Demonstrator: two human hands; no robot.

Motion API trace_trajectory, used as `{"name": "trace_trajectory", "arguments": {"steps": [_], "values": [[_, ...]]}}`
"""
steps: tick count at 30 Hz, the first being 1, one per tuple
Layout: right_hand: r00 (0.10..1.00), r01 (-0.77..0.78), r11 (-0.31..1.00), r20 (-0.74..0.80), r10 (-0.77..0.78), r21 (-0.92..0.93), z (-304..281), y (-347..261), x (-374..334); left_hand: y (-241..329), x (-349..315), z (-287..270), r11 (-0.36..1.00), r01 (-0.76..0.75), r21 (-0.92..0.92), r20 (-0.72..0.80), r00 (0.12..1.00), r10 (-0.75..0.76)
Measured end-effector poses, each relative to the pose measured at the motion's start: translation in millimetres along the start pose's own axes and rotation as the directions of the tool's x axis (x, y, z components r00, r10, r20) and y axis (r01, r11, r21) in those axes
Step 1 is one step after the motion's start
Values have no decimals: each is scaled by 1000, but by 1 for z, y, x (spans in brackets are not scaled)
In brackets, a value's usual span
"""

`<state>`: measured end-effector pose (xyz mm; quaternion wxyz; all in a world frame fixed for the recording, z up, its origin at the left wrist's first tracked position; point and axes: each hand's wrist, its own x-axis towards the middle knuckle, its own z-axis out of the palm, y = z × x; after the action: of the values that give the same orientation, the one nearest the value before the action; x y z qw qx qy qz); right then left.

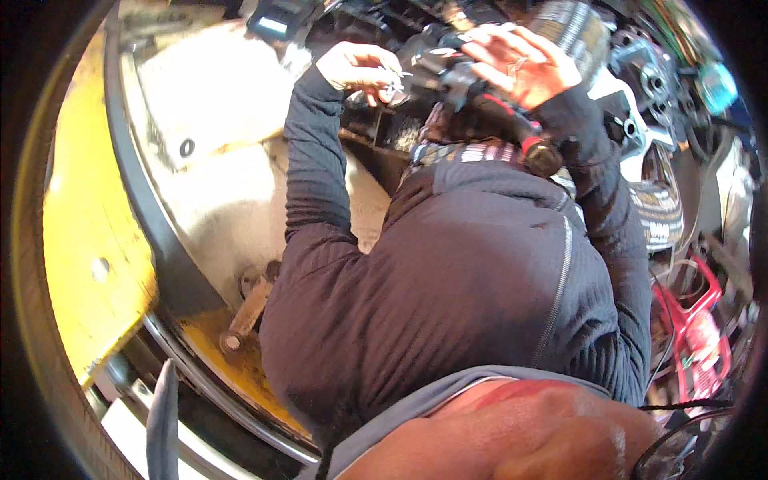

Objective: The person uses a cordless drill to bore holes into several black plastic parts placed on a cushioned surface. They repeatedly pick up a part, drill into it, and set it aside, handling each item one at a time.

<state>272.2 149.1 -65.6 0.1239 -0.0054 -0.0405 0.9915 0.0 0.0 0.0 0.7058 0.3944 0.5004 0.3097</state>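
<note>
1. The left hand (358, 68), at upper centre, is partly curled; its thumb and fingertips pinch a small silvery piece (391, 92), blurred by glare.
2. The right hand (524, 68) is spread wide, palm turned up, fingers pointing up and to the left; I cannot tell whether anything small lies in the palm.
3. The key relation, as I judge it: the silvery piece sits at the right-hand side of the left hand, facing the gap between the hands; the left hand is the nearer, the right well apart from it; a thin pale tip seems to point rightward, though the piece's long axis is too blurred to be sure.
4. A red-and-black handled object (524, 132) slants from the gap down to the right, ending just below the right hand; it narrows the way across.
5. Dark, jumbled parts crowd the far side; metal castings (644, 72) bound the right; the person's dark-clothed torso (456, 264) closes the near side.
6. More room seems to lie leftward, over a pale, sunlit surface (232, 188) bearing a black ring (187, 147); a yellow panel (92, 208) edges it.
</note>
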Motion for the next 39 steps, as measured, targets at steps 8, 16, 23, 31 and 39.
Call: {"name": "trace_trajectory", "arguments": {"steps": [8,16,23,31,39], "values": [[860,425,891,-235,-452,-158,18,-11,-81,110,179,163,800,6,600,231,956,-180],[626,756,651,-364,-690,66,-28,-42,-187,116,240,250,319,-649,690,551,758,350],[245,954,293,-389,-888,-67,-42,-51,-309,84,292,255,701,-374,607,306,924,228],[-114,981,-44,-381,-918,-189,-59,-35,-419,63,325,280,642,-409,648,384,904,188],[133,953,164,-134,-982,-256,-100,-24,-466,39,349,276,688,-298,662,327,940,92]]}}
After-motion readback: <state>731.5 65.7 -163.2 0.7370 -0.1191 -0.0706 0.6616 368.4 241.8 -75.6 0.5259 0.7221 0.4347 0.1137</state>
